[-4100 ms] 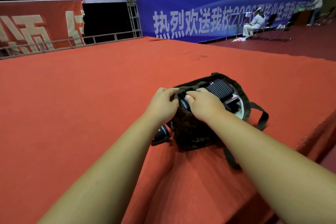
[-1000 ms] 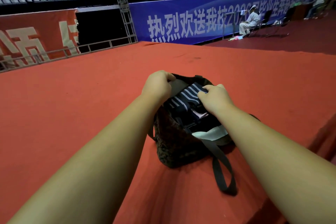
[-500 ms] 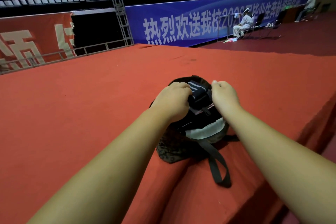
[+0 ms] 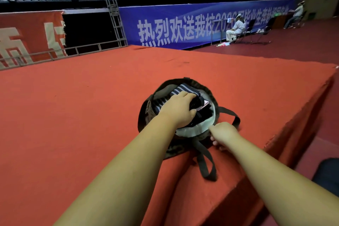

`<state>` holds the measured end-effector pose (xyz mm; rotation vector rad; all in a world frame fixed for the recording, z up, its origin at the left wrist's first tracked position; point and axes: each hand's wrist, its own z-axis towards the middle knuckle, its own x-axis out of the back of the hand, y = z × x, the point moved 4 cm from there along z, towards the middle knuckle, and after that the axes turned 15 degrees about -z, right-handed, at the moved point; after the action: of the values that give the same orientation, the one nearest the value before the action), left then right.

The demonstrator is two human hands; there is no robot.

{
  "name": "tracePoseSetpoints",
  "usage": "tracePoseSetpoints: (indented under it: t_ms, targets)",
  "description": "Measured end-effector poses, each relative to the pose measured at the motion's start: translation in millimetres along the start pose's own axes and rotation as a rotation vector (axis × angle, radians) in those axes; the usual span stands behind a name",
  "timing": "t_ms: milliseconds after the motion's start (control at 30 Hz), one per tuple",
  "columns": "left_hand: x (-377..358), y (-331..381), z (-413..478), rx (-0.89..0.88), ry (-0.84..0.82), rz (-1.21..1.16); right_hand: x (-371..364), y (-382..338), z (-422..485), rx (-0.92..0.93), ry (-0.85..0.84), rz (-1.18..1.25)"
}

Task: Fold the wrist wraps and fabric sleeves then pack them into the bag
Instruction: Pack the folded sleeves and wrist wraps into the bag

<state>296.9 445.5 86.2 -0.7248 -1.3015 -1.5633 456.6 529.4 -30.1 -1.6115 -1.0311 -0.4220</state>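
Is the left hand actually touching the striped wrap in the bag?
Touching. The head view shows the left hand resting on the striped wrap inside the bag, fingers curled over it with no gap.

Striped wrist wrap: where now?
The navy white-striped wrist wrap lies inside the open dark fabric bag, far side, partly under the left hand, head view centre.

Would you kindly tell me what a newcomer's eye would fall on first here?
The eye goes first to the dark bag standing open near the front edge of the red platform, with the left hand reaching inside onto the striped wraps. The right hand holds the bag's near rim; a blue banner spans the back.
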Motion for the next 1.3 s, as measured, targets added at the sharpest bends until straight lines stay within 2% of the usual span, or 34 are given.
tracePoseSetpoints:
  t_ms: [100, 167, 267, 400, 567, 667, 733, 800, 867, 967, 1033, 1133, 1300]
  targets:
    - [-1.5, -4.4, 0.9, 0.016, 0.014, -0.040, 30.4, -27.5, -11.1, 0.051, 0.086, 0.251]
    - [-1.8, -6.8, 0.6, 0.025, 0.004, -0.051, 55.6, -52.1, -21.4, 0.145, 0.136, 0.338]
    - [4.5, -1.6, 0.4, 0.042, -0.044, -0.088, 86.5, -87.7, -37.0, 0.284, 0.225, 0.405]
    - [17.9, 1.7, 4.5, 0.193, -0.151, -0.185, 106.5, -112.1, -50.2, 0.325, 0.320, 0.437]
    - [46.9, 6.1, -3.9, 0.312, -0.210, -0.259, 88.4, -111.3, -51.0, 0.263, 0.207, 0.521]
    - [69.5, 5.2, -9.9, 0.216, -0.158, -0.210, 86.6, -111.0, -53.1, 0.242, 0.180, 0.507]
    - [87.0, -8.4, -13.5, 0.171, -0.091, -0.094, 91.6, -113.8, -59.7, 0.274, 0.250, 0.390]
    - [106.3, -27.5, -24.1, 0.174, -0.007, 0.091, 97.5, -122.3, -72.1, 0.360, 0.410, 0.174]
    - [119.3, -45.3, -39.9, 0.182, 0.025, 0.267, 95.6, -135.0, -86.4, 0.455, 0.533, 0.064]
    - [124.8, -59.5, -57.9, 0.156, -0.017, 0.388, 80.5, -157.0, -103.7, 0.613, 0.538, 0.008]
    - [120.7, -62.7, -65.4, 0.179, -0.051, 0.352, 62.5, -171.2, -111.5, 0.732, 0.512, -0.167]
    - [108.6, -72.0, -71.2, 0.342, -0.072, 0.232, 38.6, -183.9, -116.4, 0.833, 0.490, -0.389]
    - [95.7, -83.5, -77.8, 0.380, -0.132, -0.008, 3.2, -188.4, -108.9, 0.878, 0.221, -0.637]
